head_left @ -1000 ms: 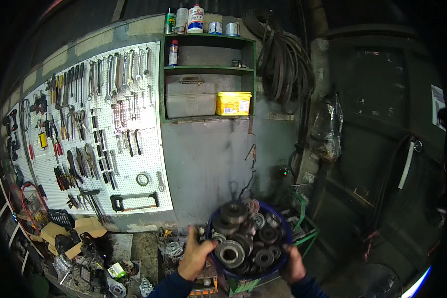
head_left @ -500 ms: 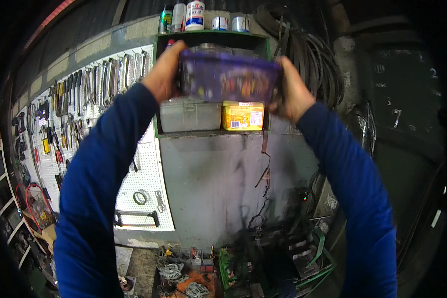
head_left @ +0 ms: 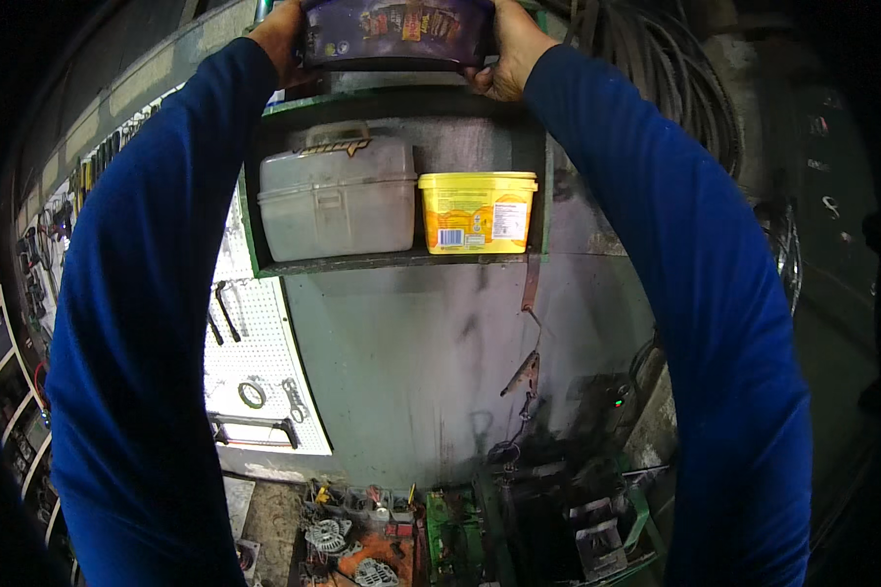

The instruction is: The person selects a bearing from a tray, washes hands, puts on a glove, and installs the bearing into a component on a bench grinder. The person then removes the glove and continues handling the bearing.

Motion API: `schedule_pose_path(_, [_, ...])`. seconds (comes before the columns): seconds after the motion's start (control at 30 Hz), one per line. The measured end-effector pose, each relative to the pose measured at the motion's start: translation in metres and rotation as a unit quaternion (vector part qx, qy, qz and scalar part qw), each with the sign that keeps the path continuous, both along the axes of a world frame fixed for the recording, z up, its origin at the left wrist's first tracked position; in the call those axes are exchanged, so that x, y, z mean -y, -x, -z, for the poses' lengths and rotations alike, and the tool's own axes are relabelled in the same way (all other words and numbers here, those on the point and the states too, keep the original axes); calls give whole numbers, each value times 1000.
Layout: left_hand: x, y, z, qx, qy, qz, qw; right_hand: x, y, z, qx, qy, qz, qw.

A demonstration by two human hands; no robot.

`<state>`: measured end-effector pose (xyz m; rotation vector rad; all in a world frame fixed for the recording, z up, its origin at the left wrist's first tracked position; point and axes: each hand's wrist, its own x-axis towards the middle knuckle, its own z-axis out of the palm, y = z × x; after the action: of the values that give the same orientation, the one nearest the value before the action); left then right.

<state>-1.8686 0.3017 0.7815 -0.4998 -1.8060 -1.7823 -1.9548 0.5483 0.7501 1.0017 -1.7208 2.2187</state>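
A dark purple plastic tub [head_left: 401, 49] with a worn label is held up at the top of the view, above the upper board of the green-edged shelf box [head_left: 362, 265]. My left hand [head_left: 282, 41] grips its left end, and my right hand [head_left: 515, 54] grips its right end with fingers curled under the lower edge. Both arms reach up in blue sleeves. Below the tub, inside the shelf box, sit a translucent grey toolbox [head_left: 338, 205] with a handle on its lid and a yellow lidded tub [head_left: 477, 213]. The purple tub's top is cut off by the frame.
A white pegboard [head_left: 264, 362] with hanging tools covers the left wall. Coiled dark hoses or cables [head_left: 675, 88] hang at the upper right. On the bench below lie alternator-like metal parts [head_left: 328, 535], an orange surface and a green metal frame [head_left: 641, 523].
Both hands have raised the purple tub from in front of the shelf box to above it. The toolbox and yellow tub are now uncovered. The view has shifted a little.
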Motion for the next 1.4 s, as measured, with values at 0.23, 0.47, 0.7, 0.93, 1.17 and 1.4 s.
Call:
schedule_pose_path(0.23, [17, 39, 15, -33, -17, -63, 997, 38, 46, -1, 75, -52, -27, 995])
schedule_pose_path(0.47, [40, 60, -12, -33, 20, -33, 999, 42, 37, 14, 9, 65, -122, 990])
schedule_pose_path(0.7, [78, 86, -12, -38, 72, -26, 996, 94, 38, 61, -254, 117, 169, 945])
schedule_pose_path(0.93, [27, 41, 79, -336, 73, -511, 788, 125, 44, 28, -120, 121, 250, 953])
schedule_pose_path(1.17, [-13, 75, 70, -392, 204, -488, 753, 126, 44, 39, -161, -9, 286, 945])
schedule_pose_path(1.4, [-5, 84, 69, -394, 233, -517, 724, -19, 94, 17, -365, -234, 583, 687])
